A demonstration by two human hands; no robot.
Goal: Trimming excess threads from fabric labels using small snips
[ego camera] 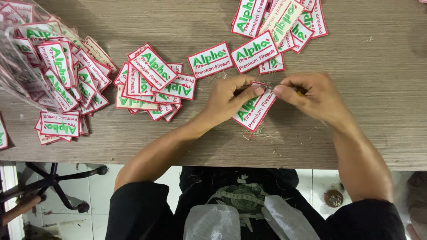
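A grey wooden table (356, 133) spreads across the view, strewn with white embroidered patches edged in red with green lettering. Far left, a clear plastic bag (18, 66) spills a big heap (66, 75) of them; a smaller pile (151, 84) lies left of centre and another cluster (280, 22) sits at the top edge. Two single patches (231, 58) lie flat just above the hands. The step in hand looks like trimming stray threads from one patch (254, 109), which lies tilted on the table near the front edge, between the two hands. The left hand (229, 98) pins its upper edge, thumb and forefinger closed on the cloth, forearm running back to the body at a slant. The right hand (313, 95) is curled shut around something small with a yellowish bit showing, perhaps a snipper, though it is mostly hidden; its fingertips meet the patch's top corner, nearly touching the left thumb. Judging by this, the next move needs a fine, steady nip at that corner while the left hand stays firm. Loose thread clippings (260, 133) litter the wood just below the patch.
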